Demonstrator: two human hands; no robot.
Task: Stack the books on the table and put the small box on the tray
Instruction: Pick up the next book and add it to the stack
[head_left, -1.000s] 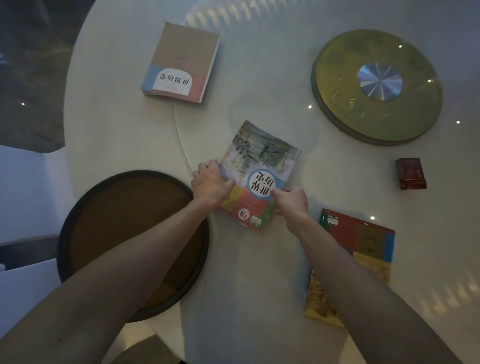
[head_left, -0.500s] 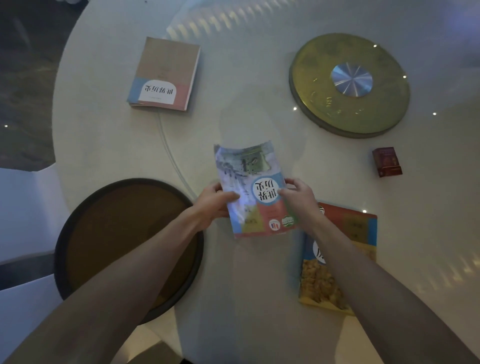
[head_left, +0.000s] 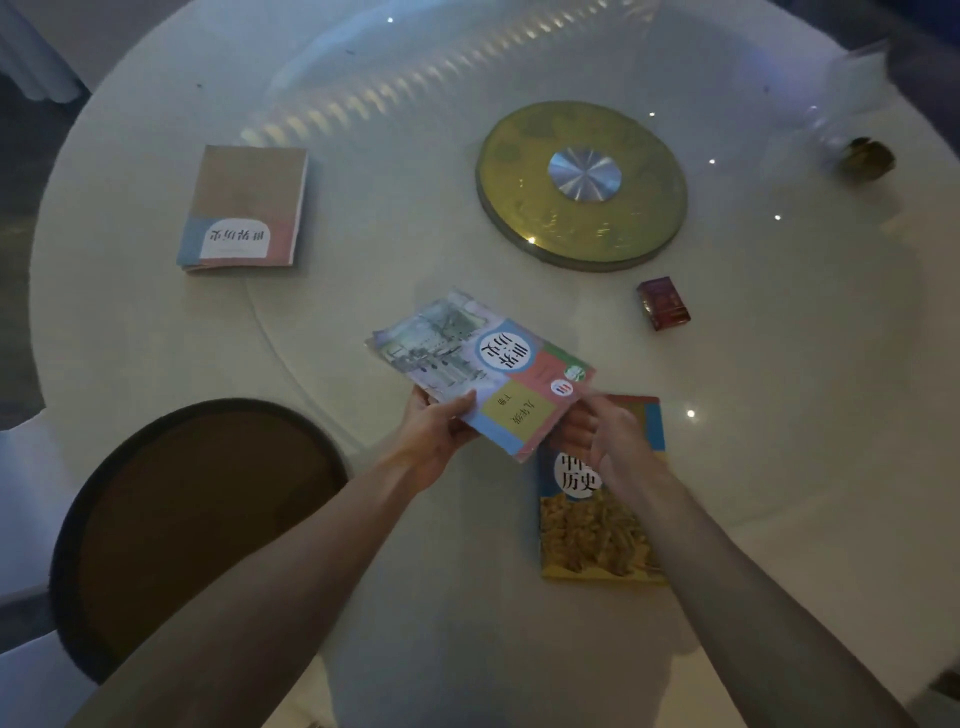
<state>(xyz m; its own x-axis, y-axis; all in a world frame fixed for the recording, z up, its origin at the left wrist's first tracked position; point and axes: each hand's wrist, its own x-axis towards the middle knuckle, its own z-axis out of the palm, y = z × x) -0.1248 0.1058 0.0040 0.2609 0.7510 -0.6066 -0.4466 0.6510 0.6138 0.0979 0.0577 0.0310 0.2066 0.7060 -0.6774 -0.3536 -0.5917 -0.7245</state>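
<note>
- Left hand (head_left: 434, 431) grips the near-left edge of the colourful book (head_left: 480, 371), thumb on the cover, fingers underneath.
- Right hand (head_left: 605, 441) is at the book's near-right corner; motion blur, so I cannot tell whether it is gripping.
- The held book is tilted above the white tabletop (head_left: 395, 171).
- Yellow-and-red book (head_left: 597, 535) lies flat under the right hand.
- Brown-covered book (head_left: 244, 208) lies well beyond the left hand.
- Small red box (head_left: 663, 303) stands beyond the right hand, near the gold disc (head_left: 582, 184).
- Round dark tray (head_left: 197, 519) sits left of the left forearm.
</note>
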